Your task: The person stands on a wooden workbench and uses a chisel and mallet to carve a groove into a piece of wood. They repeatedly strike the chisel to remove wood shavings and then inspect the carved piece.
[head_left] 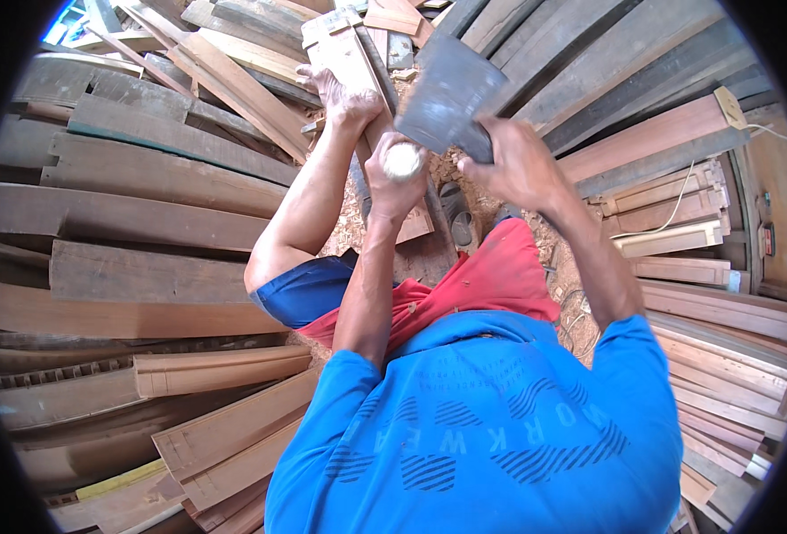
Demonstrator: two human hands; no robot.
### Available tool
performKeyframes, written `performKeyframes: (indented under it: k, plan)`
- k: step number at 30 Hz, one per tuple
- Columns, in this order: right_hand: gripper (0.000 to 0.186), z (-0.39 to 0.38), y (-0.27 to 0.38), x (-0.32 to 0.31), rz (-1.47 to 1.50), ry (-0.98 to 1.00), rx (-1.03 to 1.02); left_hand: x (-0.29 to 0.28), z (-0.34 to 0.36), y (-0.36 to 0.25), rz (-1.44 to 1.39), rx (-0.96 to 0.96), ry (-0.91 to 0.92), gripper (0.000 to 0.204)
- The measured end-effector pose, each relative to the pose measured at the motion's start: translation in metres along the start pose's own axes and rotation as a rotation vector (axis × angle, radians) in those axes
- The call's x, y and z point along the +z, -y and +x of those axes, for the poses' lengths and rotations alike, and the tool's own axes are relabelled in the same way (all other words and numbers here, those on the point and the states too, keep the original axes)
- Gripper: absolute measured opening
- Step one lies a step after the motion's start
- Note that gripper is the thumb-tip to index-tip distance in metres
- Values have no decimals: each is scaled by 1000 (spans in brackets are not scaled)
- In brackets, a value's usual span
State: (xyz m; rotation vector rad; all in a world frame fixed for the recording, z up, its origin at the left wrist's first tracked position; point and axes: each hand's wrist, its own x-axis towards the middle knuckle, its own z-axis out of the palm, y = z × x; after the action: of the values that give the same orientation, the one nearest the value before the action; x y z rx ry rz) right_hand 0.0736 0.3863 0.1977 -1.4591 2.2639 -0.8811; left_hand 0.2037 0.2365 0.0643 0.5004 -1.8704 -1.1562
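Observation:
My left hand (393, 173) is wrapped round an upright tool with a pale round handle end (403, 162), which looks like a chisel; its lower part is hidden beneath the fist. A wooden board (335, 53) runs under that hand, bright at its far end, and my bare left foot (351, 105) presses on it. My right hand (518, 165) grips the short handle of a dark, rectangular, block-headed mallet (454, 93), blurred by motion. The mallet's head is raised just right of and beyond the pale handle end, and I cannot tell whether they touch.
Weathered planks (162, 222) lie stacked along the left, more dark boards (580, 62) at the far right. Grooved wooden pieces (669, 209) are piled on the right beside a thin pale cord (678, 206). Shavings (567, 267) and a dark sandal (458, 216) are on the floor.

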Motion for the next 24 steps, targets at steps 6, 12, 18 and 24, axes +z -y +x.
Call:
performKeyframes:
  k: [6,12,18,24]
  plan:
    - [36,-83,-50,64,543,-11,325,-47,1,-15,49,-133,270,7]
    - [26,-113,-102,103,658,-128,400,-26,14,15,49,-252,189,9]
    - [24,-112,-109,90,742,-139,429,15,27,2,55,-167,171,12]
    - [24,-110,-105,83,686,-183,410,21,43,-10,-97,-212,28,14]
